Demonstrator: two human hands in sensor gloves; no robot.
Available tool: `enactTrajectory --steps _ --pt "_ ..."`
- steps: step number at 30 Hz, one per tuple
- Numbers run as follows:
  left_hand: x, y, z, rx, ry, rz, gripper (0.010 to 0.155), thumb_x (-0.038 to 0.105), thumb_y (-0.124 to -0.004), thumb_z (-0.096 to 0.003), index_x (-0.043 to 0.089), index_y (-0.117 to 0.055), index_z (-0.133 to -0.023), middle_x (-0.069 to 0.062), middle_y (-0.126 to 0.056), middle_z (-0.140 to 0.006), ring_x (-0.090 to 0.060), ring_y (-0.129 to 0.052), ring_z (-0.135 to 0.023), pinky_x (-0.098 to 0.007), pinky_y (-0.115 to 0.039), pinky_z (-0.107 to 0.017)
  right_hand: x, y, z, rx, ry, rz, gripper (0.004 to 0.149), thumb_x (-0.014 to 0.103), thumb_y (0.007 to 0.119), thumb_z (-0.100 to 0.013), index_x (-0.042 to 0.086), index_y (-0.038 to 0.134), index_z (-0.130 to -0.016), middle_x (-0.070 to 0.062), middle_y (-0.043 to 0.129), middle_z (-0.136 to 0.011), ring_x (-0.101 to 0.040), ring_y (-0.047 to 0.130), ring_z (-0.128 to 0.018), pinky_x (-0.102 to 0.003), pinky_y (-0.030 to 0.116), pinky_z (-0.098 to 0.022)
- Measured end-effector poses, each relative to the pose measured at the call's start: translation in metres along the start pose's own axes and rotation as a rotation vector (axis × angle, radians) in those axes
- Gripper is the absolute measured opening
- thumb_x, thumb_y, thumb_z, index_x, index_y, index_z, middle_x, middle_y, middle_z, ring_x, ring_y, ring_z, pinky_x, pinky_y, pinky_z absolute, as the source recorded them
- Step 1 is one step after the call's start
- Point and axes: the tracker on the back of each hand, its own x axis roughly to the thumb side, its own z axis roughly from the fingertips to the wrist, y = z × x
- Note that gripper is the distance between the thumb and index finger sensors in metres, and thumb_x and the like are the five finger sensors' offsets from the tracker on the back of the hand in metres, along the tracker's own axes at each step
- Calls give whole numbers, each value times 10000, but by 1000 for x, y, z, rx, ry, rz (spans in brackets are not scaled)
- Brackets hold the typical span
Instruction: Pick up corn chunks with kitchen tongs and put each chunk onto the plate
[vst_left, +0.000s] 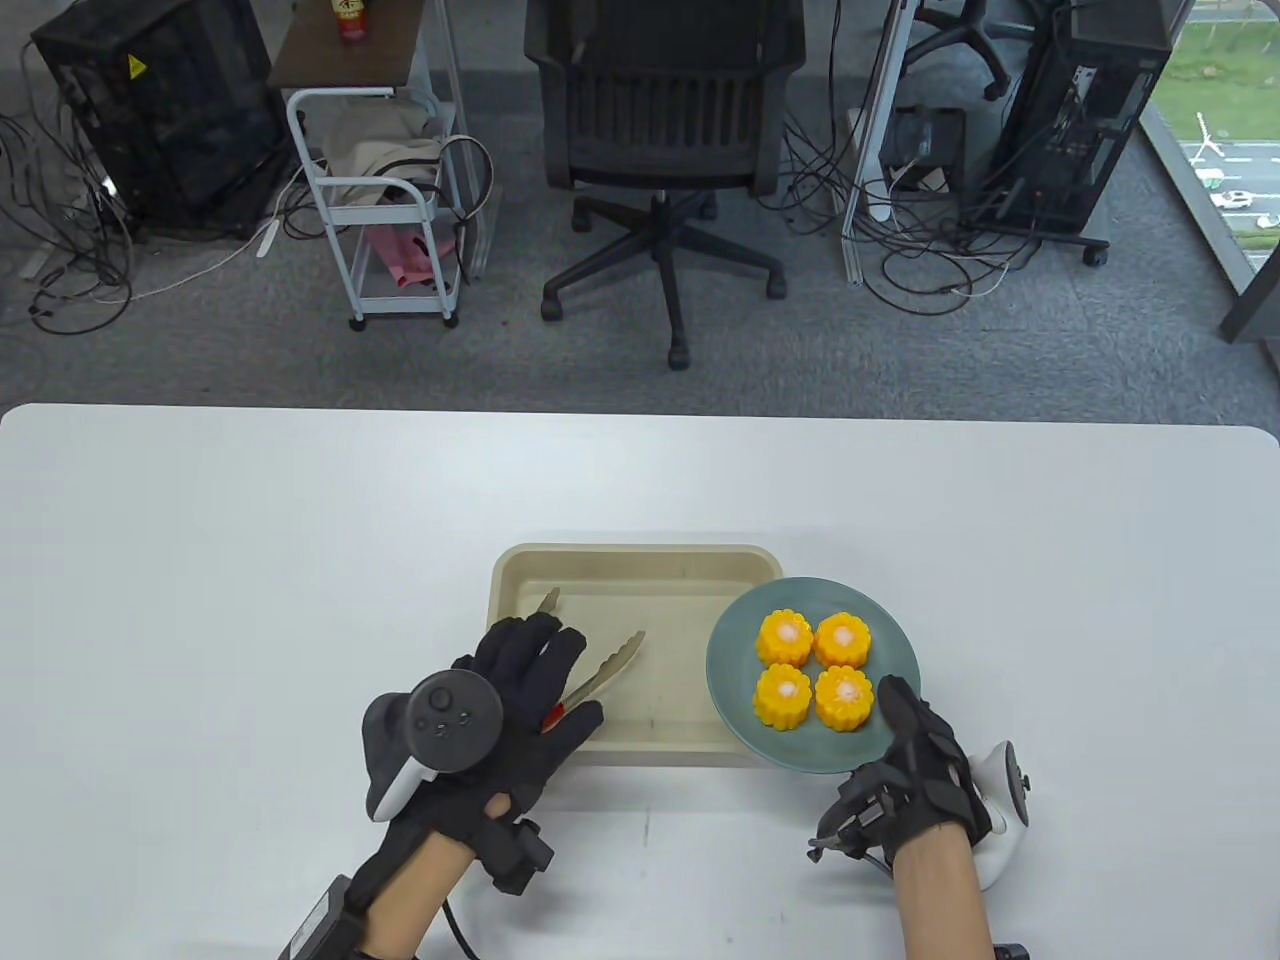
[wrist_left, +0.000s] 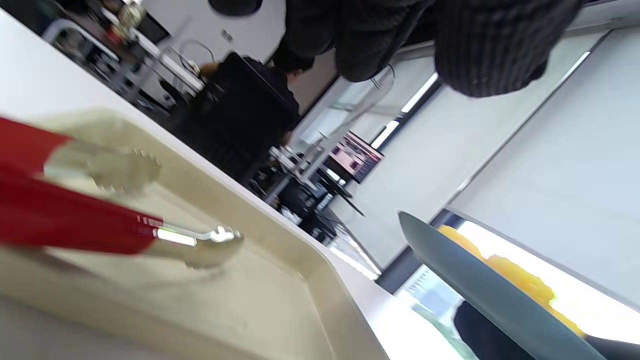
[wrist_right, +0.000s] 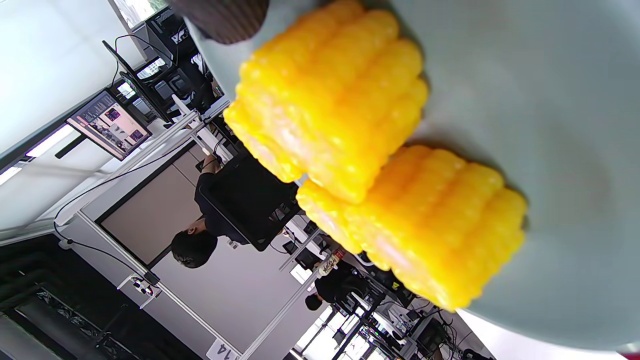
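Four corn chunks (vst_left: 812, 670) standing upright in a tight square on the plate (vst_left: 735, 650), none left in the tray (vst_left: 640, 570), so the moving looks finished. Tongs (vst_left: 600, 675) lying inside the tray, arms parted, red handle under the left hand (vst_left: 520, 690); fingers there stretched flat over the handle, whether gripping or merely resting, hard to tell. Right hand (vst_left: 915, 760) at the plate's near edge, fingers reaching onto the rim, probably steadying it; pinching or just touching, not clear.
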Motion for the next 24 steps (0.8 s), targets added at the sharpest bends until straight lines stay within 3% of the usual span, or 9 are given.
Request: enactTrajectory --steps 3,7,18,24 --pt "-13 -9 -3 -133 117 -26 764 624 -681 -460 452 -349 -1127 128 -165 -1247 -335 20 -1164 -789 -90 -678 -1 -1 -1 -1 6 0 537 344 626 -521 176 521 -1021 -174 730 -1029 -396 874 -874 -468 860 -583" --pt "-19 -15 -3 -125 135 -55 757 623 -682 -454 484 -341 -1116 147 -126 -1233 -271 67 -1146 -762 -53 -683 0 -1 -1 1 5 7 537 346 627 -521 180 524 -1022 -171 732 -1030 -394 873 -877 -471 858 -585" --pt "-19 -11 -2 -121 149 -104 777 625 -678 -455 453 -321 -1124 116 -102 -1231 -277 66 -1151 -758 -42 -686 20 0 -3 11 -17 38 539 348 613 -528 179 498 -1027 -164 711 -1043 -388 860 -895 -473 853 -601" --pt "-17 -13 -4 -139 146 -128 770 621 -680 -456 446 -345 -1127 122 -113 -1233 -264 64 -1150 -753 -35 -686 46 -28 -10 -26 -59 87 540 353 608 -529 185 496 -1030 -159 715 -1044 -380 869 -894 -464 862 -601"
